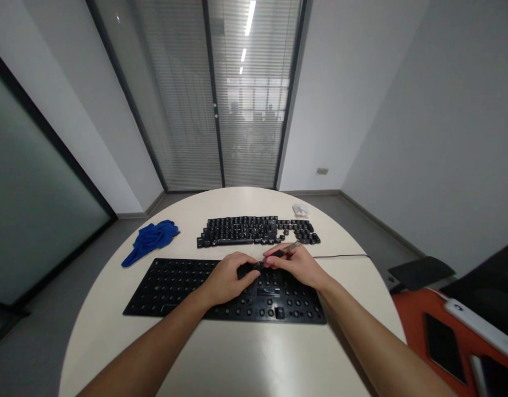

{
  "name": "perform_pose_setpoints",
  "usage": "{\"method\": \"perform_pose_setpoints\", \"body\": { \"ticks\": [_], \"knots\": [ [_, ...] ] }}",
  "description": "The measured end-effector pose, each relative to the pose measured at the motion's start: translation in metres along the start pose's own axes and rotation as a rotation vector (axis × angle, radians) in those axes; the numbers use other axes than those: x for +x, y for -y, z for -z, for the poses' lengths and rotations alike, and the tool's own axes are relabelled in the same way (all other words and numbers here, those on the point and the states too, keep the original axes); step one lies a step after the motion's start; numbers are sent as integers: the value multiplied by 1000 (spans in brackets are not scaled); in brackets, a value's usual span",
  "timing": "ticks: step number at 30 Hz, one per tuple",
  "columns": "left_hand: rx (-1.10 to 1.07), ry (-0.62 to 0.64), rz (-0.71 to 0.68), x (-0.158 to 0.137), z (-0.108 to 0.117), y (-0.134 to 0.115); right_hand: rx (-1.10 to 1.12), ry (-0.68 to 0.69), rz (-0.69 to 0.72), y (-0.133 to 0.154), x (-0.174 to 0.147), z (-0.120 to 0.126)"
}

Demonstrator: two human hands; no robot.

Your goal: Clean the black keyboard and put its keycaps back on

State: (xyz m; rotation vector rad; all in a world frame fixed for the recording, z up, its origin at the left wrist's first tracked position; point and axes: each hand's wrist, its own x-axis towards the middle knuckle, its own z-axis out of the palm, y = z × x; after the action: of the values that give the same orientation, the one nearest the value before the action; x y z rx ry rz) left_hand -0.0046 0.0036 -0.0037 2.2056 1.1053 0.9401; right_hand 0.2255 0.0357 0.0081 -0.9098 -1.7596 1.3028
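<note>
Two grips, the left grip [227, 277] and the right grip [297, 267], are over one board [177, 286]. One slim tool [293, 246] sits in the right grip. Beyond both grips: keycaps [237, 230], too many to count, and one packet [300, 210]. Left of them, one cloth [152, 241]; right, one cable [340, 256]. Beneath, one tabletop [233, 361]. Farther right, one chair [411, 317] and one power strip [483, 326].

Both forearms [167, 337] are bare, tapering toward a bare left hand [228, 278] and right hand [297, 266]
</note>
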Motion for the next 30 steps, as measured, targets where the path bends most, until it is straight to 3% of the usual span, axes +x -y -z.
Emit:
{"method": "perform_pose_setpoints", "body": {
  "ticks": [8,19,30],
  "knots": [
    [-17,-10,54,3,0,-2,-63,-39,61,9,-2,-8],
    [83,27,8,1,-1,-3,-82,38,69,13,-4,-8],
    [-179,122,99,6,6,-2,-112,78,67,12,-5,-8]
  ]
}}
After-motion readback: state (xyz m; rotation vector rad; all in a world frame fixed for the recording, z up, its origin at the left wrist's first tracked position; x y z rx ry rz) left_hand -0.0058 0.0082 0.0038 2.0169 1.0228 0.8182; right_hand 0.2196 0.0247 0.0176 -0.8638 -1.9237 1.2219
